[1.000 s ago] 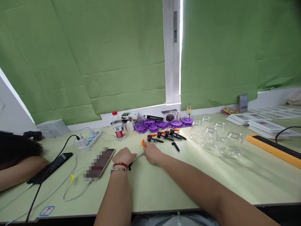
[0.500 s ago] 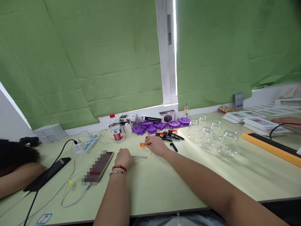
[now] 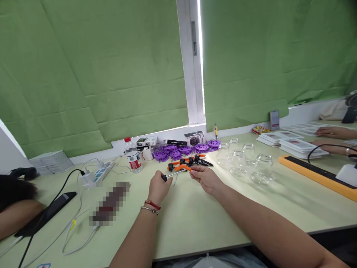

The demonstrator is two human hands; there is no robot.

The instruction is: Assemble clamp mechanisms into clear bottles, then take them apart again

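**Clamp parts lifted off the table, one in each hand**

At centre frame, the left hand closes its fingers round the black end of a thin metal bar, now raised clear of the pale green table, where it lay half a second ago. The right hand has come back from the orange-and-black clamps and pinches an orange clamp piece at the bar's far tip, which suggests the two parts are being joined. Whether they already touch is hard to make out. Beyond stand purple discs, a water bottle and glass jars. Another person's arm is cut off at the left edge, and other hands show at far right
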